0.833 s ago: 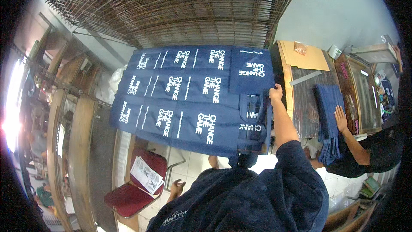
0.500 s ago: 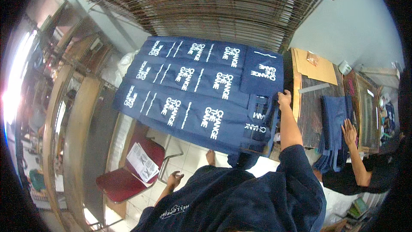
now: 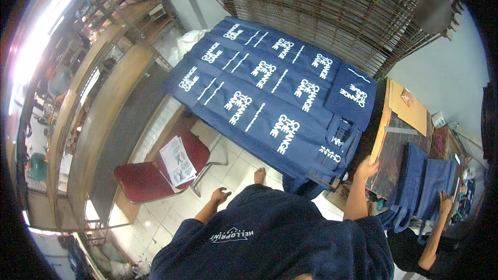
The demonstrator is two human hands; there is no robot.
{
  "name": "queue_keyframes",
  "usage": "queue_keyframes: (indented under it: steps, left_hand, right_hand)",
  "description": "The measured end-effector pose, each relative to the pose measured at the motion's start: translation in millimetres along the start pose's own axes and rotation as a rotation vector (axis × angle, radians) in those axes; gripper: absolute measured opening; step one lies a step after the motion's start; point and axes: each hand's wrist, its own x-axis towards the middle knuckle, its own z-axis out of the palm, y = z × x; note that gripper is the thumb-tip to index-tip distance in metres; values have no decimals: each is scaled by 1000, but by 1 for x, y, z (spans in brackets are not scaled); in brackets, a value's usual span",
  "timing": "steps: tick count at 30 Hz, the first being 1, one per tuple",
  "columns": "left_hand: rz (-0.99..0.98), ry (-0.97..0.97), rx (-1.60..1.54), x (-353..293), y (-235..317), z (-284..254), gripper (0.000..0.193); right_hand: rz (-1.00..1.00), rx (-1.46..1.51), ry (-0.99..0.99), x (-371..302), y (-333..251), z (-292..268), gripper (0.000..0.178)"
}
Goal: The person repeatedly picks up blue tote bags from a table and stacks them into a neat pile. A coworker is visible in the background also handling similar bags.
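Hanging low beside the dark blue shirt, the left hand point(image 3: 220, 195) is loosely curled with its fingers drawn partly in, holding nothing, above the pale tiled floor point(image 3: 228, 166). A bare foot point(image 3: 259, 176) stands on those tiles just beyond it. To the left sits a red chair point(image 3: 150, 176) with a printed paper sheet point(image 3: 176, 161) lying on its seat. The right hand point(image 3: 367, 168) is raised at the near right edge of the spread of navy printed bags point(image 3: 270, 98); whether its fingers pinch the cloth or only touch it I cannot tell. The bags lie flat in overlapping rows on a counter, white lettering upward, stretching away toward a rack of wire frames point(image 3: 321, 5). Right of them stands a dark wooden counter point(image 3: 391, 155) with more navy bags point(image 3: 420, 181) draped over its edge, where another person's hand point(image 3: 445, 202) rests on the cloth.
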Motion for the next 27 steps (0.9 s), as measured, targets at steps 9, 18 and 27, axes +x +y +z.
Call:
queue_keyframes:
  steps: [9, 18, 27]
  left_hand:
    - [145, -71, 101, -7, 64, 13, 58]
    - [349, -66, 183, 27, 104, 46, 54]
    - [542, -157, 346, 25, 106, 88, 58]
  right_hand:
    - [-396, -410, -412, -74, 77, -104, 65]
    - [-356, -255, -562, -67, 94, -122, 67]
    - [17, -254, -1032, -73, 310, -138, 49]
